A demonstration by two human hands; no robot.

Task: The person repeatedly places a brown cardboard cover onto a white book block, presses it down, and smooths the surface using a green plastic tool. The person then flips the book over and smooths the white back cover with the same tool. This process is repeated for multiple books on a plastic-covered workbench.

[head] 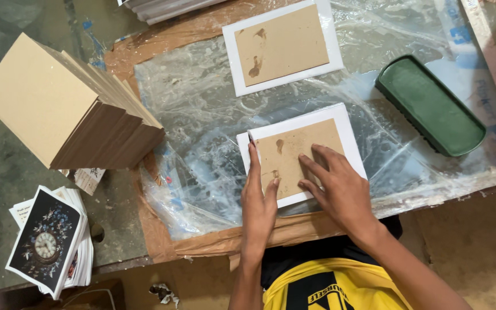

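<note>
- The left hand lies edge-on along the left side of a brown board that sits on a white sheet; its fingers are straight and close together, holding nothing, the tips reaching the board's upper left corner.
- The right hand rests flat on the board's lower right part, fingers spread wide and pressing down, gripping nothing.
- Board and sheet lie near the front edge of the desk, on crinkled clear plastic film.
- A second white sheet with a brown board lies further back, apart from the first.
- A green oblong brush lies to the right.
- A fanned stack of brown boards stands at the left, with a pile of printed pictures in front of it.
</note>
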